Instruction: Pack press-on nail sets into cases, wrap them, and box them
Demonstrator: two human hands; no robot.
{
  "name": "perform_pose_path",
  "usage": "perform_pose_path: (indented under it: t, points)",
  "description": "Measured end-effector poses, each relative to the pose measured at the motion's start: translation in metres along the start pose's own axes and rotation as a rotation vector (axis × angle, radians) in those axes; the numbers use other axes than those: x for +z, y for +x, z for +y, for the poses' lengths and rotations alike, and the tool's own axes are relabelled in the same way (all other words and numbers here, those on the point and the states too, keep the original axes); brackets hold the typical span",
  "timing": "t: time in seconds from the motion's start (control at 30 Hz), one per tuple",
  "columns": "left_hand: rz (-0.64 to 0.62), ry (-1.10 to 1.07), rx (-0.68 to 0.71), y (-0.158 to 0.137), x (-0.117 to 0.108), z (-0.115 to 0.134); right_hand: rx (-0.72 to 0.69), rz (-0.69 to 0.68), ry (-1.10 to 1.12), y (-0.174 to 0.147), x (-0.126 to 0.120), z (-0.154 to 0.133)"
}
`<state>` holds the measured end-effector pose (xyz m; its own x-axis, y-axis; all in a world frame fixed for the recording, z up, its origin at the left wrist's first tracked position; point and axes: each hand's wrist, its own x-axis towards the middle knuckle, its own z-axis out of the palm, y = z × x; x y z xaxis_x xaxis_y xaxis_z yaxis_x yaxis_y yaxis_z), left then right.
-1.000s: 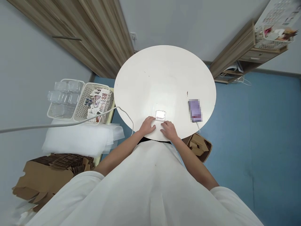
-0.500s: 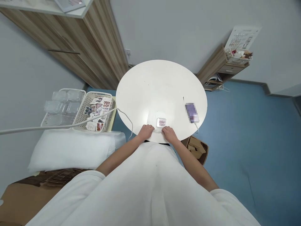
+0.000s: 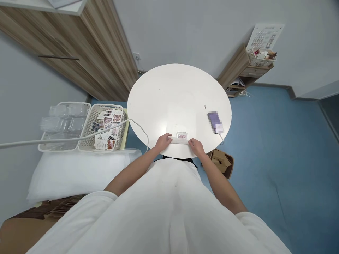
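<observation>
A small clear box of pink press-on nails (image 3: 182,135) lies near the front edge of the round white table (image 3: 180,88). Under it spreads a translucent white wrapping sheet (image 3: 179,140), hard to tell from the tabletop. My left hand (image 3: 163,142) pinches the sheet's near edge at the left, thumb against fingers. At the right end of that edge, my right hand (image 3: 196,146) grips it the same way. Between both hands the edge is raised as a narrow strip, covering the near part of the box.
A purple phone (image 3: 215,122) with a cable lies on the table's right. To the left stand a basket of nail cards (image 3: 88,121), a basket of clear boxes (image 3: 42,146) and stacked white sheets (image 3: 79,173). A white cable (image 3: 116,126) crosses there. Below right is a cardboard box (image 3: 230,171).
Both hands have lifted the sheet's near edge from the table and brought it up against the box. The hands are slightly farther apart. The camera view has shifted a little.
</observation>
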<state>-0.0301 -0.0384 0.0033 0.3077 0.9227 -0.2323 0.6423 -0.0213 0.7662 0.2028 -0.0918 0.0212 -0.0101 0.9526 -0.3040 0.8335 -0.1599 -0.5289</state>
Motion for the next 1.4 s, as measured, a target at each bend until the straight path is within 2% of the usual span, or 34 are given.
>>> perform_pose_path:
  t: [0.17, 0.3, 0.5, 0.6, 0.67, 0.73, 1.03, 1.27, 1.4]
  points:
    - [0.03, 0.064, -0.117, 0.01, 0.002, 0.002, 0.067, -0.009, -0.052, 0.017, 0.001, -0.003]
    - [-0.002, 0.253, -0.091, 0.01, 0.007, 0.008, 0.102, -0.01, -0.104, 0.02, 0.008, -0.006]
    - [0.035, 0.39, 0.141, 0.007, 0.011, 0.013, 0.027, 0.107, -0.158, 0.02, 0.015, 0.001]
    - [-0.021, 0.462, 0.321, 0.01, 0.012, 0.011, -0.131, 0.168, -0.197, 0.021, 0.017, 0.006]
    - [-0.097, 0.523, 0.445, 0.013, 0.013, 0.009, -0.276, 0.144, -0.252, 0.022, 0.017, 0.006]
    - [-0.144, 0.563, 0.51, 0.015, 0.012, 0.009, -0.37, 0.1, -0.307, 0.022, 0.016, 0.004]
    - [-0.29, 0.533, 0.516, 0.018, 0.001, 0.023, -0.404, 0.001, -0.295, 0.026, 0.011, -0.009]
    - [-0.265, 0.43, 0.456, 0.028, 0.005, 0.029, -0.342, -0.047, -0.248, 0.032, 0.009, -0.018]
    - [-0.326, 0.363, 0.406, 0.023, -0.002, 0.032, -0.304, -0.137, -0.188, 0.02, -0.001, -0.028]
